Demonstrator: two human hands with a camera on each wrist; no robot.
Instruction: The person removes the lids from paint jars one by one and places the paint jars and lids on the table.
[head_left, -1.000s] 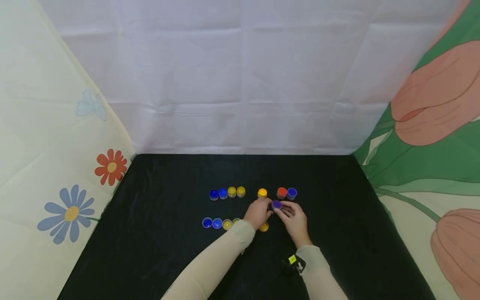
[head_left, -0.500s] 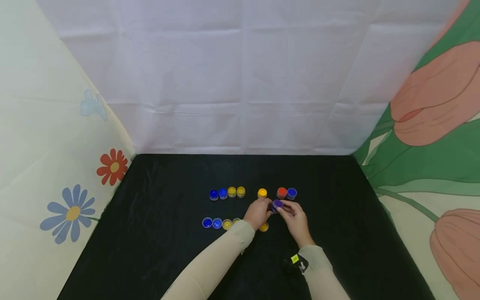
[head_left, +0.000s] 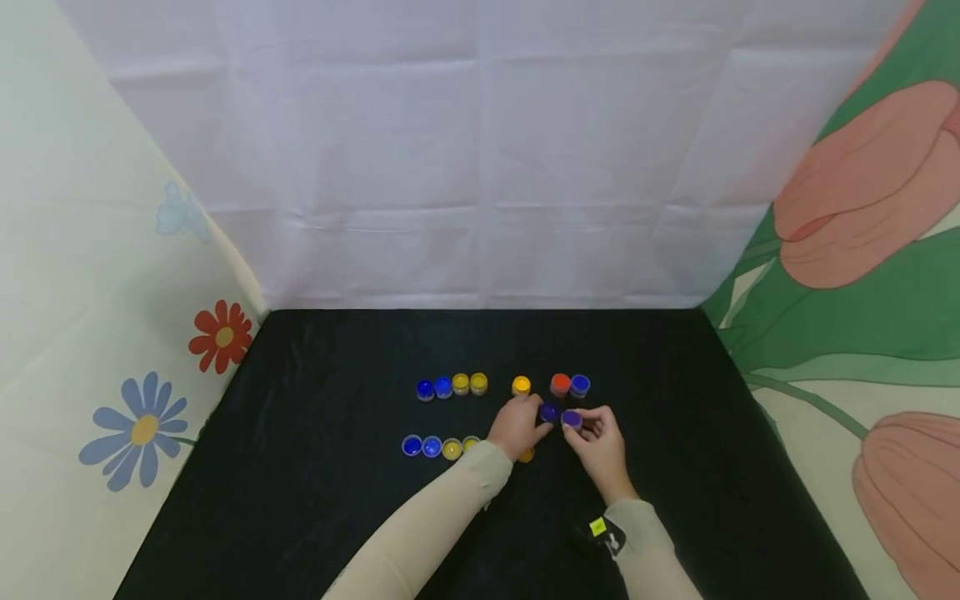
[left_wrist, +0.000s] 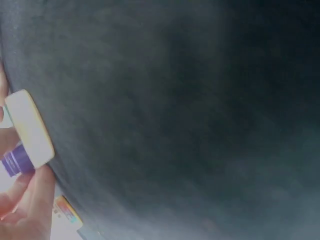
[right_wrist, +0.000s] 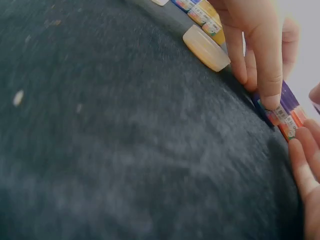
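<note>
Left of centre in the pair, my left hand (head_left: 516, 427) pinches a small dark purple paint jar (head_left: 549, 412) close over the black cloth. Its label shows between fingers in the right wrist view, beside a red jar (right_wrist: 291, 125). My right hand (head_left: 602, 443) holds a purple lid (head_left: 572, 419) by its edge, just right of the jar and apart from it. In the left wrist view, fingers (left_wrist: 37, 205) surround a ridged purple piece (left_wrist: 19, 160), partly behind a pale flat disc (left_wrist: 32, 127). An orange lid (head_left: 527, 456) lies partly hidden below my left hand.
Behind the hands stand paint jars: blue (head_left: 425, 390), yellow (head_left: 461, 383), orange (head_left: 521, 385), red (head_left: 560, 384) and violet-blue (head_left: 580, 386). A nearer row of lids includes blue (head_left: 412, 445) and yellow (head_left: 452, 449). White cloth (head_left: 480, 167) hangs behind the table.
My right hand has drawn the purple lid off the jar, moving right and slightly nearer. The jar's dark top now shows. My left hand stays in nearly the same place.
</note>
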